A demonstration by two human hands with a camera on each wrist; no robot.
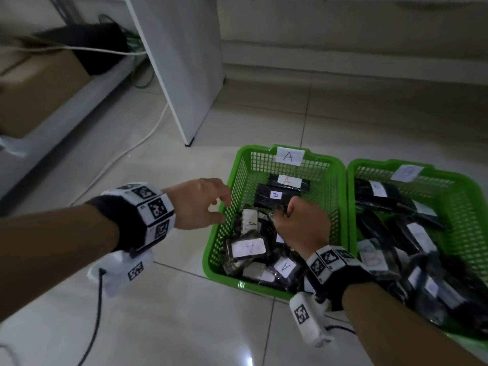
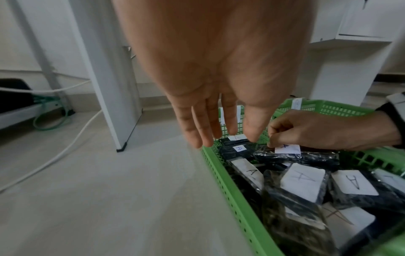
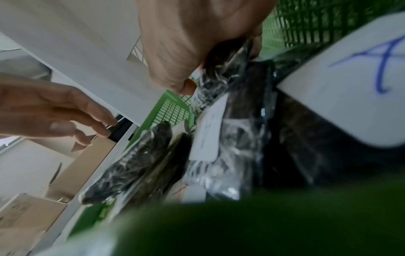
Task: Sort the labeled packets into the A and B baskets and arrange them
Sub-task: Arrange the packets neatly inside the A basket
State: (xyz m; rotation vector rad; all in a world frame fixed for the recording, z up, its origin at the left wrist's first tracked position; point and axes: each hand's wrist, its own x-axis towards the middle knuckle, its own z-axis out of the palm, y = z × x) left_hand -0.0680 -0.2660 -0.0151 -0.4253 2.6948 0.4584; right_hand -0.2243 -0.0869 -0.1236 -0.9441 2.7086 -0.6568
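The right hand [image 1: 301, 225] reaches down into the A basket [image 1: 330, 207], knuckles up, wrist over its near right corner. Its fingers [image 3: 186, 84] are curled and pinch the end of a black packet [image 2: 295, 156] between thumb and fingertips; that packet lies across the others near the middle of the basket, its white label partly under the hand. In the right wrist view the pinched end is crinkled clear wrap over dark contents, blurred.

The left hand [image 1: 198, 204] hovers palm down over the basket's left rim, forearm stretched in from the left. Its fingers [image 2: 197, 124] hang straight and slightly spread, holding nothing, tips just above the rim; whether they touch it I cannot tell.

The A basket stands on the tiled floor [image 1: 158, 326], filled with labeled packets [image 1: 248, 247], most marked A; two lie flat by its far wall. The B basket [image 1: 462, 186] stands touching its right side, holding more black packets; its tag and their labels are too blurred to read, and its near right corner is cut off by the frame. A green blur fills the bottom of the right wrist view.
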